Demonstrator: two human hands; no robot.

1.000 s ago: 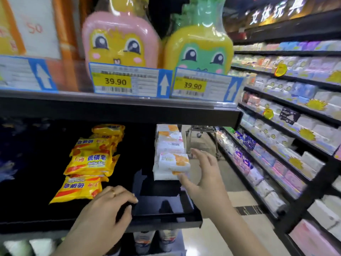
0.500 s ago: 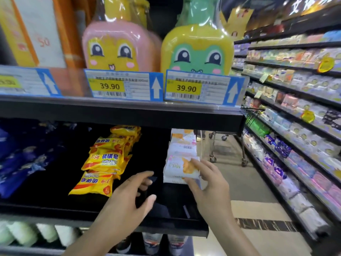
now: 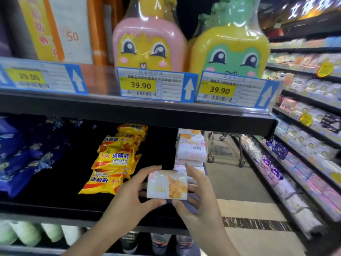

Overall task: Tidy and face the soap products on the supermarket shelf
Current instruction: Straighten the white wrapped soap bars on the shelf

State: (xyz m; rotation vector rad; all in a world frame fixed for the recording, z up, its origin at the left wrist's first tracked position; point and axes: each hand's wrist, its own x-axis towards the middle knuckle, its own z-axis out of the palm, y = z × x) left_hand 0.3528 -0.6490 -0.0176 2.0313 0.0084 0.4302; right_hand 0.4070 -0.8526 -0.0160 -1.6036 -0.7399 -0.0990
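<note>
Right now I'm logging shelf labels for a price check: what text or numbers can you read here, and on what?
"39.90": price tag under the pink bottle.
"39.90": price tag under the yellow bottle.
"Sulfur Soap": yellow soap packet.
"50": orange and white sign, top left.
Left price tag: too blurred to read.
White soap bar, held by left hand and right hand: faint lettering, unreadable.
Overhead aisle sign: partly cut off.

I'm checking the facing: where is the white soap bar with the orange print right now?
In the head view, low centre: the white soap bar is held between left hand and right hand, before the white soap stack, right of the yellow sulfur soaps.
</note>
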